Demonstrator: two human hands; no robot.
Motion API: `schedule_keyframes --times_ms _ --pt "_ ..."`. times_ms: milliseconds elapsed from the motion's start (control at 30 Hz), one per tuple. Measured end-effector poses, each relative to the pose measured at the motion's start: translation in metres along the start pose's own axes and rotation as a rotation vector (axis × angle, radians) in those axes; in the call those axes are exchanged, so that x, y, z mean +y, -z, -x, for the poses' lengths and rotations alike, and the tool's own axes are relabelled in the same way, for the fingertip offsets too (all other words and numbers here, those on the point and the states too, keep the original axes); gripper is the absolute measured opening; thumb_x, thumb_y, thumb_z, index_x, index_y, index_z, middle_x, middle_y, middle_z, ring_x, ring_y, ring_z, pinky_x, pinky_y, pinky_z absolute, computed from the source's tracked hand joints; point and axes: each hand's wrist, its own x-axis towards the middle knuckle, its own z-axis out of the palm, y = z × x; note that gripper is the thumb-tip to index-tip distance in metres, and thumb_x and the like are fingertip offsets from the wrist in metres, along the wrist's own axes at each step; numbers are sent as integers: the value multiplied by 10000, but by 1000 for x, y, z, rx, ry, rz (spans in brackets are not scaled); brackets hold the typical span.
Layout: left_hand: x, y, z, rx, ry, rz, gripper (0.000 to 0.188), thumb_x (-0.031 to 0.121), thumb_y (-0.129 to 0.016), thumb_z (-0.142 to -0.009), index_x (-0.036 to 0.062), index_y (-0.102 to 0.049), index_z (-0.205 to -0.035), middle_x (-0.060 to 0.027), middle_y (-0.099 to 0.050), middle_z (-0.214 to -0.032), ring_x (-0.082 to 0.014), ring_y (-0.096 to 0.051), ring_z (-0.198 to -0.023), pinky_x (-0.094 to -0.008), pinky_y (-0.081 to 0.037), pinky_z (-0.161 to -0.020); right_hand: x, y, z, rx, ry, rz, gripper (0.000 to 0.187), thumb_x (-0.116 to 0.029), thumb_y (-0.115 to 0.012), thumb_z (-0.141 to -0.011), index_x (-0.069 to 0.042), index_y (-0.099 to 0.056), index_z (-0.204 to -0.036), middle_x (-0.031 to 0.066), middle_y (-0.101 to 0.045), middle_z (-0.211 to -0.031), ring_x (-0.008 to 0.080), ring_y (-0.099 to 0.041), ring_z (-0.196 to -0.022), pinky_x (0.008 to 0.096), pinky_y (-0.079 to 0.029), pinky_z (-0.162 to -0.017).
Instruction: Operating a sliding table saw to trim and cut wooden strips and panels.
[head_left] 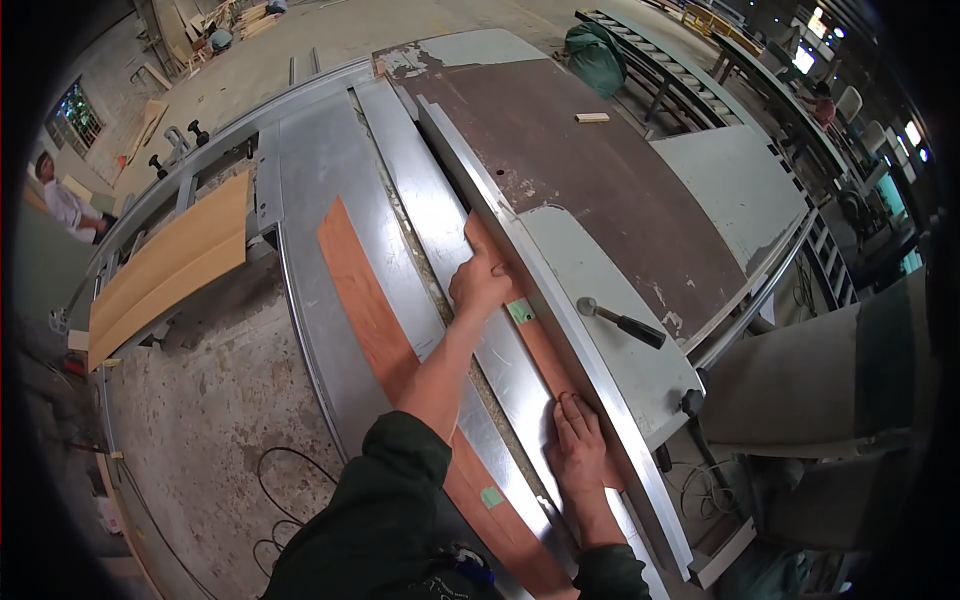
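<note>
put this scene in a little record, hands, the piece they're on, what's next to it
left hand: on narrow reddish-brown wooden strip, toward its far end
right hand: on the same strip, nearer the body
strip: alongside long silver metal fence
to the left: second reddish-brown wooden strip, with green sticker

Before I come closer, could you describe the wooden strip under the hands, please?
On the grey metal table, find the long silver metal fence. Along its left side lies the narrow reddish wooden strip. The left hand and right hand touch it, not the other reddish strip.
</note>
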Motion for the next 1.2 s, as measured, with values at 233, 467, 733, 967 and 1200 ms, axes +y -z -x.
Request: schedule_keyframes --times_ms 233,467,733,967,1200 --pt "0 15 -35 57 9 8 561 240 -659 -902 -27 -583 -1388 -299 -770 -1053 -470 -753 -1032 -555 -596 -914 -9 -14 -37 -37 -7 -37 524 67 -655 -785 52 -734 -1303 186 -694 -1421 383 -642 -1326 451 -529 -1145" --pt "-6 20 -61 48 18 -34 555 267 -703 -894 -30 -611 -1353 -265 -780 -1090 -448 -757 -1052 -537 -605 -905 -10 -31 -56 -34 -12 -21 528 74 -652 -788 52 -734 -1308 181 -692 -1430 369 -632 -1343 440 -524 -1150" --pt "-7 21 -84 100 74 -10 528 236 -706 -796 23 -699 -1278 -254 -777 -1085 -443 -749 -1073 -521 -592 -943 -13 -40 -76 -3 3 -35 591 91 -644 -732 48 -722 -1317 177 -695 -1418 376 -647 -1301 439 -538 -1127" --pt "-9 28 -106 116 90 -47 550 222 -699 -775 32 -699 -1291 -233 -788 -1085 -419 -758 -1071 -501 -597 -949 -14 -51 -93 -37 19 -59 611 79 -670 -738 76 -680 -1349 209 -662 -1443 384 -608 -1352 442 -504 -1169" --pt "-15 36 -129 115 98 -31 500 217 -684 -751 21 -713 -1210 -230 -788 -1064 -398 -765 -1056 -489 -599 -941 -18 -63 -115 -22 34 -68 645 90 -666 -710 82 -671 -1355 217 -656 -1450 396 -603 -1355 449 -505 -1163"
